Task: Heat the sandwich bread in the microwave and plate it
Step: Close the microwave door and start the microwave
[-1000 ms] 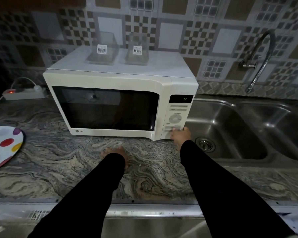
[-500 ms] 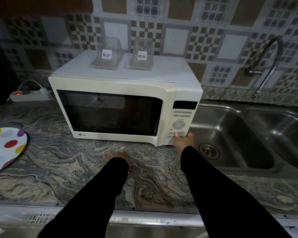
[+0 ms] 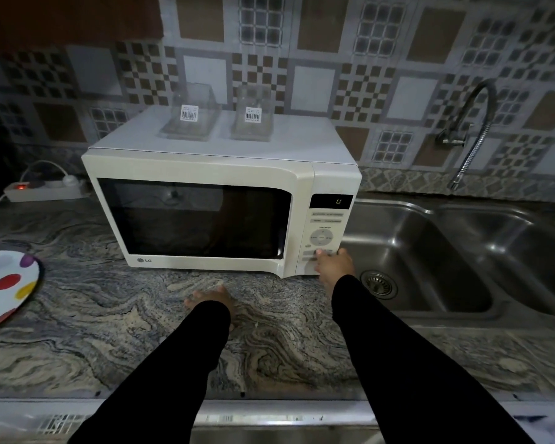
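A white microwave (image 3: 205,174) stands on the marble counter with its door closed and its window dark; no bread is visible inside. Its display reads a single digit. My right hand (image 3: 334,267) rests against the lower part of the control panel (image 3: 324,238), fingertips on the bottom buttons, holding nothing. My left hand (image 3: 210,299) lies flat on the counter in front of the microwave, fingers spread, empty. A white plate with coloured dots (image 3: 4,286) sits at the left edge of the counter.
Two clear plastic containers (image 3: 193,116) with barcode labels stand on top of the microwave. A steel double sink (image 3: 462,251) with a flexible tap (image 3: 471,136) is to the right. A power strip (image 3: 45,189) lies behind on the left.
My right hand stays at the lower control buttons throughout. The display was blank half a second ago and now shows a digit again. The left hand has not moved.
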Demonstrator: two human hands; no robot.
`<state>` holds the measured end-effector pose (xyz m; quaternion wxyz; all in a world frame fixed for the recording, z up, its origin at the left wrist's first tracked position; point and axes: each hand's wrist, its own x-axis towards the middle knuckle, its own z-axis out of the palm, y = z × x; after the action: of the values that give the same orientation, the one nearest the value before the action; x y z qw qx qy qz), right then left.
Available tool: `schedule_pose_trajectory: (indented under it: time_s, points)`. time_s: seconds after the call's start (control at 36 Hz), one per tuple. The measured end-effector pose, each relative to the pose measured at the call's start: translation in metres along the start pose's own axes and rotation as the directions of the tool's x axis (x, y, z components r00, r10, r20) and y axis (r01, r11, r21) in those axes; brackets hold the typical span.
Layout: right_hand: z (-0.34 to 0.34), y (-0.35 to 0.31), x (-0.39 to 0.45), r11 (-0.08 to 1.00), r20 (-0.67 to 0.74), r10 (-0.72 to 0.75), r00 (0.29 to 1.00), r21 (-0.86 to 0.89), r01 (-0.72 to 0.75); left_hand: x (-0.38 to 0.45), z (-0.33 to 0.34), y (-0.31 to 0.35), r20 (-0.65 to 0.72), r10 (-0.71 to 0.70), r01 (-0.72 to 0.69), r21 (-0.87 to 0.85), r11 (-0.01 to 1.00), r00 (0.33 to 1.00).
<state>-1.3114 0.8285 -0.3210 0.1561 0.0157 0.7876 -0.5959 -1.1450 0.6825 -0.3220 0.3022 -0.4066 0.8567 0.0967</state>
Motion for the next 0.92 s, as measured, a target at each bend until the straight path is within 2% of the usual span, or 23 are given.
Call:
schedule_pose_trajectory:
  time_s: [0.47,0.61,0.78,0.92]
  points:
    - [-0.005,-0.017,-0.002,0.99,-0.066,0.023,0.998,0.142,-0.013,0.005,0.0,0.002,-0.005,0.013,-0.013,-0.012,1.0,1.0]
    - [-0.007,-0.018,0.001,0.997,-0.045,0.044,0.998,0.063,-0.041,0.013,0.006,0.002,0.029,-0.003,0.005,-0.039,0.999,1.0]
    - [-0.011,-0.019,-0.003,0.999,-0.024,0.05,0.998,0.006,-0.05,0.013,0.003,-0.001,-0.047,0.007,-0.01,-0.062,0.998,0.999]
    - [-0.003,-0.015,-0.018,0.988,-0.012,0.074,0.997,-0.132,-0.075,0.002,0.004,-0.006,-0.062,0.034,-0.04,-0.088,0.995,0.997]
